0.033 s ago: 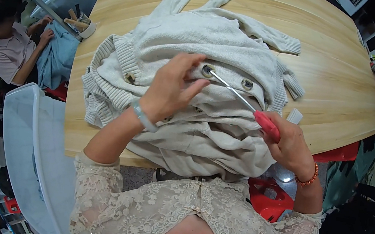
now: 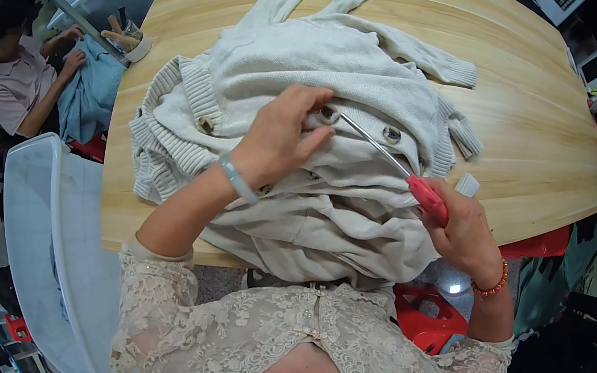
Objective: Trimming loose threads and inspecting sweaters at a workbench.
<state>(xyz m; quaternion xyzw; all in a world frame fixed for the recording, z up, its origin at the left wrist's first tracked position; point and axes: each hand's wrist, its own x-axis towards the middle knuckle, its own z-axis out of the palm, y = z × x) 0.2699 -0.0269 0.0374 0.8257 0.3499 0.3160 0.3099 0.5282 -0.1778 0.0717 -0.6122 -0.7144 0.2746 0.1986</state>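
A cream knitted cardigan [image 2: 334, 59] with ribbed cuffs lies bunched in front of me, other knit folds piled beneath it. Dark mottled buttons sit on its front band; one button [image 2: 328, 115] is beside my left hand [image 2: 281, 133], whose thumb and index finger stand apart around it over the knit. The other left fingers are partly hidden. My right hand [image 2: 463, 232] is closed round the red handle of a tool [image 2: 378, 149] with a long, thin metal shaft. Its tip is by that button's right edge; I cannot tell if they touch. A second button [image 2: 391, 134] lies right of the tip.
Under the knitwear is a wooden table [image 2: 549, 132]. A white plastic bin [image 2: 87, 262] stands at its left, a cup of tools [image 2: 135, 47] at its left edge. Beyond, a person [image 2: 19, 76] handles blue cloth [image 2: 90, 95]. A red stool [image 2: 433, 325] is below the table.
My left hand has shifted slightly right, closer around the button. The tool's tip has moved from over the button to its right edge.
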